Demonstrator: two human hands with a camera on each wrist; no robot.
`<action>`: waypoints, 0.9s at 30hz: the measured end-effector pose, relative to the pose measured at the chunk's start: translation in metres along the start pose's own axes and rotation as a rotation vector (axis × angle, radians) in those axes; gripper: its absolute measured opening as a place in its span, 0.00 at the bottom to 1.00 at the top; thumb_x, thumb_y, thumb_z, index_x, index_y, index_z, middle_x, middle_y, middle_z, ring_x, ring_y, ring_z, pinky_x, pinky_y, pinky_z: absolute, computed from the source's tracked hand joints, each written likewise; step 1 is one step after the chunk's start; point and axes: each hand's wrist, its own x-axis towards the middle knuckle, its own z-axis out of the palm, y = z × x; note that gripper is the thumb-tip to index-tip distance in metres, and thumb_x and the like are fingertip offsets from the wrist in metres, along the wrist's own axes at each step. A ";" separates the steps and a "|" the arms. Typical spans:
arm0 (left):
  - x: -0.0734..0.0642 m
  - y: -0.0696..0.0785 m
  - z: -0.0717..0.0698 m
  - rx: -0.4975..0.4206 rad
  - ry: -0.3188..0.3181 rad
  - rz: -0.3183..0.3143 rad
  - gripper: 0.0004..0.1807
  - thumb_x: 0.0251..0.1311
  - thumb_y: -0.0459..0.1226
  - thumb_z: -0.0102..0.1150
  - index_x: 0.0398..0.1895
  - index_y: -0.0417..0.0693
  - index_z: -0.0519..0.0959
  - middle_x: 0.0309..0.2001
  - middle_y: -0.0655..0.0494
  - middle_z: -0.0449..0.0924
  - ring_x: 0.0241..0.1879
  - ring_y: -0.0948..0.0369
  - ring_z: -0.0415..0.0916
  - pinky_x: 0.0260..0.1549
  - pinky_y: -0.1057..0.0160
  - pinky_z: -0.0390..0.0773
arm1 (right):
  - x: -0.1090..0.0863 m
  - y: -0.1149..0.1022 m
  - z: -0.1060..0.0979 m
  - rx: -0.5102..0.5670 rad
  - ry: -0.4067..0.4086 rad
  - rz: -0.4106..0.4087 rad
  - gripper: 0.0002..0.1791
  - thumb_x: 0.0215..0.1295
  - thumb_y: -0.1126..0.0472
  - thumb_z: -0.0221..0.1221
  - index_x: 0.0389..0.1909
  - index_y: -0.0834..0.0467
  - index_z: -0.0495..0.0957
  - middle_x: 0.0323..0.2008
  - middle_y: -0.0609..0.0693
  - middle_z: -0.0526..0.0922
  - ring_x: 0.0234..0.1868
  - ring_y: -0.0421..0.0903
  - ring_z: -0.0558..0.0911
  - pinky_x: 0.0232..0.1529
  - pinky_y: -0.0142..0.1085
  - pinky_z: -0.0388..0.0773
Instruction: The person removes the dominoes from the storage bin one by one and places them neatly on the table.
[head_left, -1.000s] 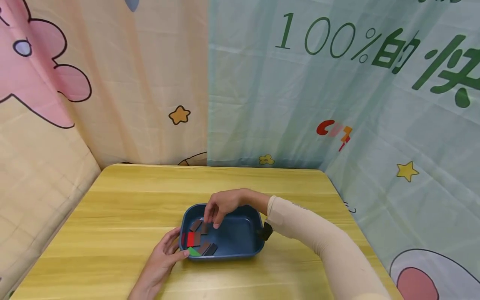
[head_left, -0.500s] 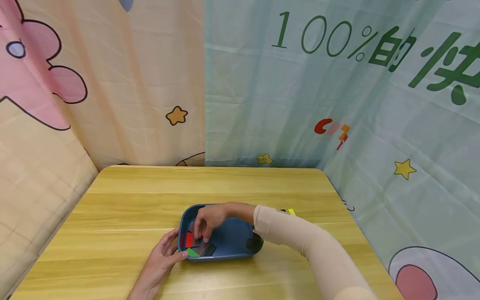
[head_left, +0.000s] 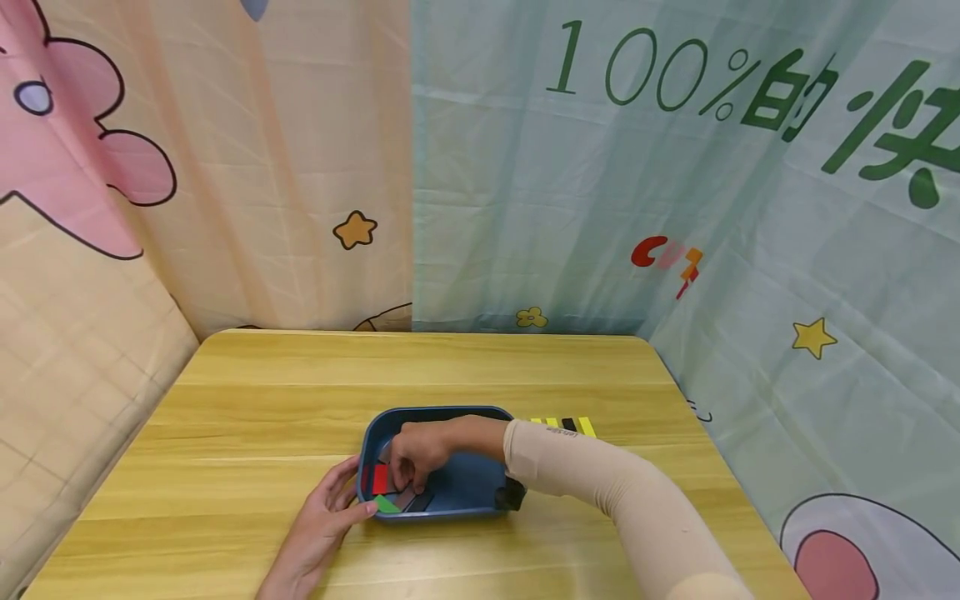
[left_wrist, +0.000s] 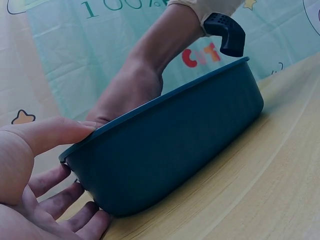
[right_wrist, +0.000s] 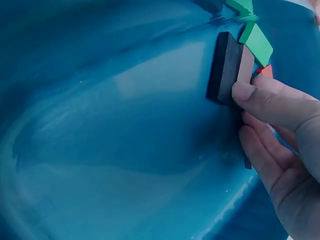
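Note:
A blue plastic basin stands on the table with several small flat blocks at its left end. Among them are a red block, a green block, a black block and a brown block lying against the black one. My left hand holds the basin's left end, thumb at the rim and fingers against the outer wall. Inside the basin, my right hand pinches the brown block, thumb on its near face; the other fingertips are partly hidden behind it.
On the wooden table, yellow blocks and a black block form a row behind the right sleeve. A black wrist device hangs over the basin's right end. Printed curtains enclose the table.
My right hand has moved down and slightly left, deeper among the blocks, to the brown one beside the black. The row behind the sleeve has come into sight. My left hand stays in place.

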 end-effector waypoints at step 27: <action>0.000 -0.001 0.002 0.000 0.026 0.016 0.42 0.58 0.19 0.63 0.76 0.35 0.59 0.76 0.39 0.58 0.70 0.45 0.60 0.52 0.66 0.76 | -0.014 0.004 -0.012 0.182 0.063 -0.018 0.08 0.60 0.66 0.74 0.37 0.55 0.84 0.30 0.41 0.81 0.32 0.35 0.77 0.38 0.24 0.76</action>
